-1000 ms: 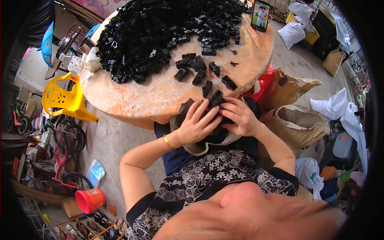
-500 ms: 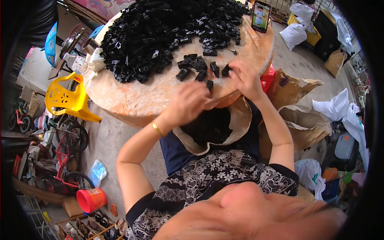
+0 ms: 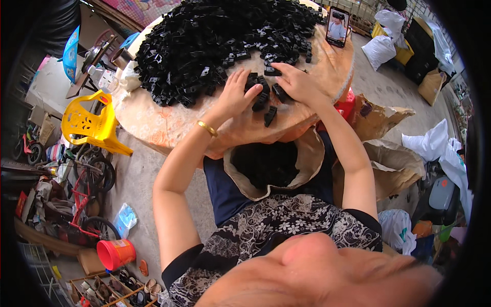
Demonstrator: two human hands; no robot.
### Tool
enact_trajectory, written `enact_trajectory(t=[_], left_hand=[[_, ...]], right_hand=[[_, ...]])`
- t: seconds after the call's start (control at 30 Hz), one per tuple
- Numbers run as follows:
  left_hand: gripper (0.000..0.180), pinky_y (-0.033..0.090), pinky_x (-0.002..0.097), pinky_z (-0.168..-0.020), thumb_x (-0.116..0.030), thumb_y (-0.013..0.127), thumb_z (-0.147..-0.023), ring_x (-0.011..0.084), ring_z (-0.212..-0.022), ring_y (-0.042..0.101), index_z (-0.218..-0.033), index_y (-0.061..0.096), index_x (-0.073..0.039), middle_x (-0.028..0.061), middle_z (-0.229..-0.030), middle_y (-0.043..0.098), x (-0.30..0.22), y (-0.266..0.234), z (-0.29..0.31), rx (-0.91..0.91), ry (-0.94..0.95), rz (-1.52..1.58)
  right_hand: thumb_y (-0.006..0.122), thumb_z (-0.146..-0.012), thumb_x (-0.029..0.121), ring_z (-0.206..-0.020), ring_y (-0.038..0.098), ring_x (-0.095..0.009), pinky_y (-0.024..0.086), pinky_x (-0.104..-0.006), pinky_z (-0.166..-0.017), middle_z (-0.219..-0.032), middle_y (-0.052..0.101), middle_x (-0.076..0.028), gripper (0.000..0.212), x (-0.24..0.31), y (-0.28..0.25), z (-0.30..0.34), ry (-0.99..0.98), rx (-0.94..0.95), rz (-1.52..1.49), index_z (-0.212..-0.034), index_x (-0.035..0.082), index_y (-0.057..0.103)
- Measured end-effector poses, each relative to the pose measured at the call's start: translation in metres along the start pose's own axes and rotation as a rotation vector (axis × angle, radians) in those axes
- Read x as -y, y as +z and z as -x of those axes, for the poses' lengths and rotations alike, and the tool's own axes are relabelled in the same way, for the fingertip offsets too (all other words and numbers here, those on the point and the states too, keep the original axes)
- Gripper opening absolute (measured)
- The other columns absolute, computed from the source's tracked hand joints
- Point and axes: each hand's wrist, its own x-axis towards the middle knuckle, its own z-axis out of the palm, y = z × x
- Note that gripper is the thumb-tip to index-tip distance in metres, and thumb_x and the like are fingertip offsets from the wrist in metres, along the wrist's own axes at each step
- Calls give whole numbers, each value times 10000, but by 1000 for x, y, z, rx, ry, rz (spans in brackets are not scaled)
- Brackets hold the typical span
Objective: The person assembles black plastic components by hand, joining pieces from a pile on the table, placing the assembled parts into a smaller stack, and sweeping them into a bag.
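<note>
Small black plastic clips [image 3: 184,51] are heaped over the far part of a round table with an orange-and-cream cloth [image 3: 169,120]. My left hand [image 3: 236,98] is open, fingers stretched and thumb apart, around the left side of a small group of black pieces [image 3: 260,100] in front of the heap. To its right, my right hand [image 3: 298,84] has its fingers extended, a fingertip touching a black piece [image 3: 271,70] by the heap's edge. Another piece [image 3: 270,116] lies nearer me. On my lap an open beige sack [image 3: 318,153] holds dark contents.
A phone [image 3: 337,28] stands at the table's far right. Brown paper sacks [image 3: 394,166] are on the floor to the right. On the left are a yellow plastic chair [image 3: 89,123], a red bicycle [image 3: 76,204] and a red bucket [image 3: 116,254].
Both hands have moved farther from me over the table; my left hand came away from the near edge onto the small group of pieces. The right has shifted slightly left, to the heap's edge.
</note>
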Motion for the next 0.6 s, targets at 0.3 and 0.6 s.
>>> enact_trajectory(t=[0.3, 0.6], left_hand=[[567, 310, 363, -1011, -423, 459, -896, 302, -1212, 393, -1287, 413, -16, 206, -1274, 446, -11, 8, -19, 140, -101, 176], [639, 319, 336, -991, -547, 271, -925, 197, -1210, 385, -1334, 373, -67, 110, -1293, 457, -2, 4, -17, 157, -365, 899]], right_hand=[[542, -767, 235, -839, 583, -301, 478, -390, -748, -984, 563, -111, 287, -2, 16, -14, 121, 73, 155, -1016, 111, 613], [544, -807, 182, -798, 573, -293, 455, -378, -727, -796, 623, -110, 169, 0, 19, -8, -322, -126, 2, -850, 36, 618]])
